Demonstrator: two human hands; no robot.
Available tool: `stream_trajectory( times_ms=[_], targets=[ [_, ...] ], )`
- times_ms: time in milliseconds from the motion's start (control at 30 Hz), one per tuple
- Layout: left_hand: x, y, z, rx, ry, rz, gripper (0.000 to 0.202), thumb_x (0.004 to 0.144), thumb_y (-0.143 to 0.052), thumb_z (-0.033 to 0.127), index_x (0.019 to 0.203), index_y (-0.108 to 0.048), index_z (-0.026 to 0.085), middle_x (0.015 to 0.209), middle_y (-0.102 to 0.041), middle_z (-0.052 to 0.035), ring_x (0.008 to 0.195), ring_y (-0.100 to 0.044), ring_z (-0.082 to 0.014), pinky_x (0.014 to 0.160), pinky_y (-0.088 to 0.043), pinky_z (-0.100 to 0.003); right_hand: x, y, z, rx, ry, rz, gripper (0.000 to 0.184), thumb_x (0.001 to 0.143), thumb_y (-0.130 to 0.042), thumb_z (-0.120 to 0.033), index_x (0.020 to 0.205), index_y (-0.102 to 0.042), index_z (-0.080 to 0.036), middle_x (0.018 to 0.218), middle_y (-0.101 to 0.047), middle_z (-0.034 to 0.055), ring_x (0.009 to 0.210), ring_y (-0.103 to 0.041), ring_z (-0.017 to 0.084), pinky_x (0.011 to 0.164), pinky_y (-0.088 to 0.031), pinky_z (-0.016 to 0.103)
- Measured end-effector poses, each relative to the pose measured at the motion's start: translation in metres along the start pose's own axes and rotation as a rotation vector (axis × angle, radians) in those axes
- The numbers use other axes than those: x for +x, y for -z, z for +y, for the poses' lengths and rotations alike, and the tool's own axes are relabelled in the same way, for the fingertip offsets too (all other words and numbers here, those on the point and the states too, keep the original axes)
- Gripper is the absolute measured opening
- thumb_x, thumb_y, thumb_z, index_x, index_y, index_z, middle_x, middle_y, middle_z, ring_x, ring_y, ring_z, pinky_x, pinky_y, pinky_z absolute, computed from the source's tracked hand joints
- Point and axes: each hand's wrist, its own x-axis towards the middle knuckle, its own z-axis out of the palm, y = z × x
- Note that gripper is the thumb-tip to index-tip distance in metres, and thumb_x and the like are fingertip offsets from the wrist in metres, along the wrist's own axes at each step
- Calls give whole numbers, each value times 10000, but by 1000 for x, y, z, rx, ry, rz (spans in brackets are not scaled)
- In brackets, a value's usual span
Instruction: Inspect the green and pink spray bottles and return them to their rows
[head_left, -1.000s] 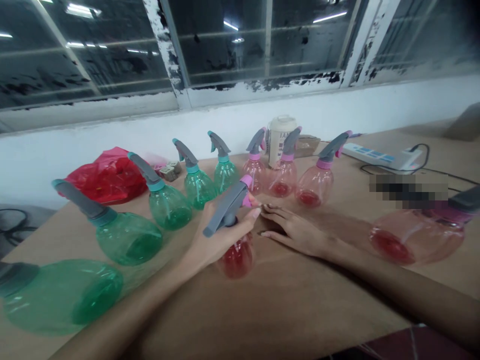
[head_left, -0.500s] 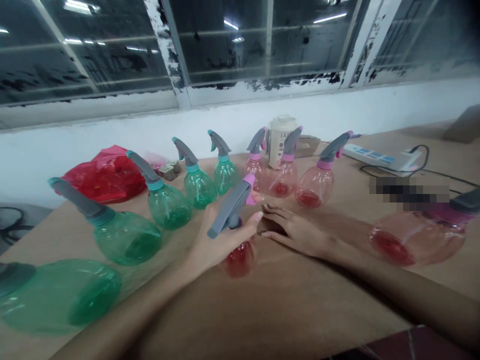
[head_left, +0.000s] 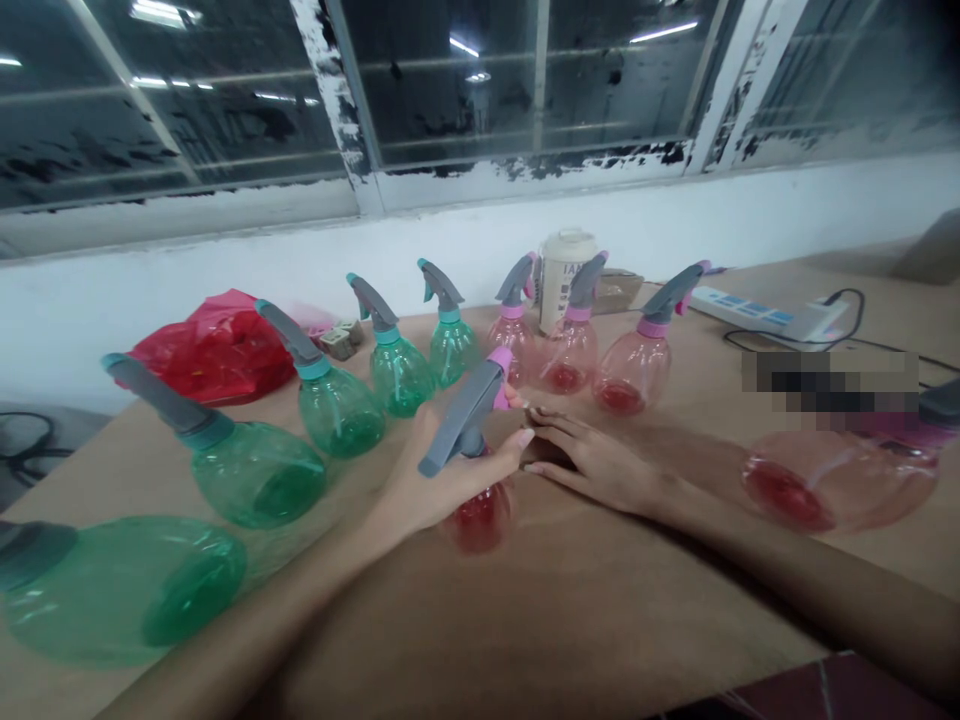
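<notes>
My left hand (head_left: 431, 478) is wrapped round the neck of a pink spray bottle (head_left: 475, 516) with a grey trigger head, which stands upright on the brown table (head_left: 570, 610). My right hand (head_left: 592, 462) lies flat on the table just right of that bottle, fingers stretched out and holding nothing, their tips close to my left fingertips. Several green spray bottles (head_left: 337, 408) curve away to the left. Three pink spray bottles (head_left: 632, 368) stand behind, and one more pink bottle (head_left: 832, 478) is at the right.
A red plastic bag (head_left: 214, 350) lies at the back left by the white wall. A white cup (head_left: 564, 272) stands behind the pink bottles. A white power strip (head_left: 761, 314) with a black cable lies at the back right. Windows run above.
The held bottle's trigger head has shifted slightly right and up in my left hand. My right hand has stayed flat on the table.
</notes>
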Motion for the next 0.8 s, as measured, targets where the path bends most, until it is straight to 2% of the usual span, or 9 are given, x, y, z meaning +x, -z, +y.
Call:
stream_trajectory(
  times_ms=[100,167,300,467,633,800],
  targets=[
    [0,0,2,-8,-51,20,117,752,-573,340,746,-569,223,500,-418,75,439,-413,-107,467,-371,-234,0,1,-1,-4,-2,7,621,883,-426,-557,1318,-489,-118,1394,-465,156,1321,-391,257,1102,-332,435],
    [0,0,3,-31,-70,18,135,761,-567,323,684,-524,220,515,-438,71,441,-413,-97,475,-379,-228,0,1,-2,-17,-3,-2,627,887,-415,-559,1309,-496,-102,1398,-459,162,1319,-393,257,1101,-334,430],
    [-1,1,0,-67,-17,-39,164,786,-545,360,701,-504,226,484,-406,77,415,-396,-100,439,-352,-226,1,1,-1,-39,-4,-18,650,889,-394,-574,1325,-479,-99,1401,-455,159,1325,-384,250,1105,-328,426],
    [0,-2,-7,-21,-19,63,166,768,-567,374,755,-495,226,507,-324,87,423,-324,-97,429,-309,-233,0,1,0,-24,-9,-17,645,889,-402,-566,1337,-472,-107,1406,-450,155,1335,-368,250,1116,-309,429],
    [1,-4,-8,-39,-81,41,204,788,-563,356,941,-562,222,592,-482,52,489,-439,-122,499,-385,-253,0,1,0,-26,-18,-31,657,886,-403,-570,1327,-479,-89,1414,-439,160,1338,-364,248,1120,-304,419],
    [-1,-5,-8,-50,-48,54,165,782,-560,357,868,-554,216,684,-602,16,574,-544,-140,550,-442,-259,0,1,0,-12,-17,-17,641,885,-413,-566,1324,-485,-104,1406,-450,156,1334,-371,249,1115,-310,428]
  ],
)
